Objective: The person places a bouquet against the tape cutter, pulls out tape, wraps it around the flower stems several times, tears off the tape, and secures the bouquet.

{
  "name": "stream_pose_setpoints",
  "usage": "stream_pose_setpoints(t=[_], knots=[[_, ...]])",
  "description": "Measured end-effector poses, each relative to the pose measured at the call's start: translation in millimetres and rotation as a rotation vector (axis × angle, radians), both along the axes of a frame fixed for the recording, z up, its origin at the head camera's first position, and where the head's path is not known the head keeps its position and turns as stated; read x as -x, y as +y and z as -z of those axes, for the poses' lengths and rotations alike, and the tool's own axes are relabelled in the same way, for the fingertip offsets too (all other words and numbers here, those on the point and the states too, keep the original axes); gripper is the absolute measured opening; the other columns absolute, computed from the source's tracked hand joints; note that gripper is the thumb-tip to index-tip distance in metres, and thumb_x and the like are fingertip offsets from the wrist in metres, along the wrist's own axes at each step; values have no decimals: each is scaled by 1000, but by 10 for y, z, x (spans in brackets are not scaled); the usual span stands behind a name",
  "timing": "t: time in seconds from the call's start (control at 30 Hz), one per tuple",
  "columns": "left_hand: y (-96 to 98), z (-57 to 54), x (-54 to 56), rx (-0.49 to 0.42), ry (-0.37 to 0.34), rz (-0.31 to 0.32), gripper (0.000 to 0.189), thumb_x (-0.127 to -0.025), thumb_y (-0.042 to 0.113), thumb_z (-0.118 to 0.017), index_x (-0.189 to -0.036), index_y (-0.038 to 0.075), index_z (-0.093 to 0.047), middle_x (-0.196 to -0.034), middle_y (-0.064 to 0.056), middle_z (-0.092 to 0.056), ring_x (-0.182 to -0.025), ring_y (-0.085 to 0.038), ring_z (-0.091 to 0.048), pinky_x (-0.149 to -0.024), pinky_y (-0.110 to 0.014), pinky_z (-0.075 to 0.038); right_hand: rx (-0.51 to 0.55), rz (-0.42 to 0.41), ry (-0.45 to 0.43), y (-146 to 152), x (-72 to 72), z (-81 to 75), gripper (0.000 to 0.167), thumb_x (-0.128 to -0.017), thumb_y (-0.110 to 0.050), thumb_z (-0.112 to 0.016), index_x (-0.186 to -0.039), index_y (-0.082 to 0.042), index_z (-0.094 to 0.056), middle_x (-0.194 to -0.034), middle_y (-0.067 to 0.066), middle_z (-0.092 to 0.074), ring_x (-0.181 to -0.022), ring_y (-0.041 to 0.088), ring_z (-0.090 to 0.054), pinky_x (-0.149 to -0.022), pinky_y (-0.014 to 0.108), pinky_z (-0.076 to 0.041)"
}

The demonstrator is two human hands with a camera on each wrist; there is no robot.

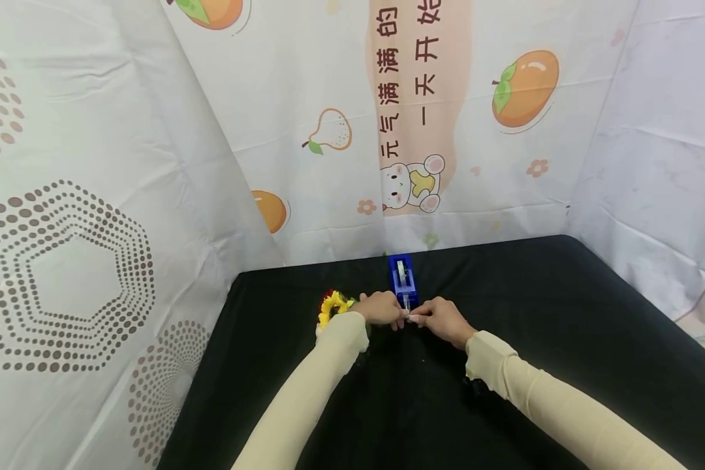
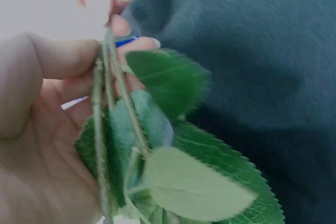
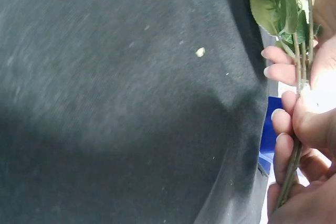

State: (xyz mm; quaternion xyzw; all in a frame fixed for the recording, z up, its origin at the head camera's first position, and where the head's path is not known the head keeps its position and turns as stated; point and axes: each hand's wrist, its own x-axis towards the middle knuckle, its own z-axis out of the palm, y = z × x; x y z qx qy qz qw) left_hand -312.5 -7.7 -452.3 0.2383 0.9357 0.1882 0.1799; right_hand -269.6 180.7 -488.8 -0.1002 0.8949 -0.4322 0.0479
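Observation:
A small bunch of artificial flowers lies across my left hand (image 1: 378,309), a yellow sunflower (image 1: 331,307) and a bit of red showing beside the wrist. Its thin stems (image 2: 98,129) run over the palm, pinched near the top by the left thumb and fingers. Green leaves (image 2: 199,184) spread below that grip. My right hand (image 1: 444,320) grips the lower stems between thumb and curled fingers, close to the left fingertips. A scrap of clear tape (image 3: 303,84) appears to be on the stems between the hands. Just beyond them stands a blue tape dispenser (image 1: 402,277).
Black cloth (image 1: 399,405) covers the table. A pale crumb (image 3: 200,52) lies on it in the right wrist view. Printed white curtains (image 1: 329,72) hang behind and at both sides, close to the table's back edge.

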Motion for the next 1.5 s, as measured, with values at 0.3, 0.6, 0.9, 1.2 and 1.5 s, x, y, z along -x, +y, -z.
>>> stream_pose_setpoints(t=[0.3, 0.6, 0.9, 1.2, 1.5], knots=[[-39, -112, -76, -64, 42, -93, 34, -100, 33, -68, -72, 16, -80, -69, 5, -71, -109, -23, -55, -99, -54, -24, 11, 13, 14, -45, 1, 7, 19, -99, -18, -70, -113, -9, -81, -96, 2, -74, -79, 17, -63, -71, 34, -52], [-28, -58, -128, -77, 92, -169, 33, -99, 31, -70, -71, 16, -81, -69, 9, -68, -121, -31, -47, -101, -55, -24, -5, 7, -5, -83, -10, -2, 19, -101, -18, -68, -112, -9, -80, -100, 4, -75, -84, 17, -65, -75, 36, -53], [49, 14, -170, 45, 314, -147, 26, -94, 37, -76, -75, 20, -82, -76, 6, -69, -102, -24, -46, -92, -50, -28, -11, 2, -58, -73, 14, -1, 25, -105, -23, -60, -110, -7, -79, -88, 1, -72, -83, 17, -63, -78, 37, -50], [133, 84, -236, 180, 575, -73, 30, -97, 36, -70, -69, 27, -75, -68, 11, -64, -91, -19, -39, -80, -42, -23, -10, 1, -101, -35, 30, -20, 35, -109, -29, -52, -100, -7, -78, -87, 3, -69, -81, 20, -58, -77, 37, -45], [130, 163, -274, 169, 721, -47, 41, -87, 23, -76, -51, 26, -56, -56, 8, -52, -91, -19, -38, -80, -43, -22, -34, 0, -160, -29, 65, -57, 43, -109, -39, -49, -101, -9, -77, -92, 5, -68, -84, 23, -57, -89, 49, -39]])
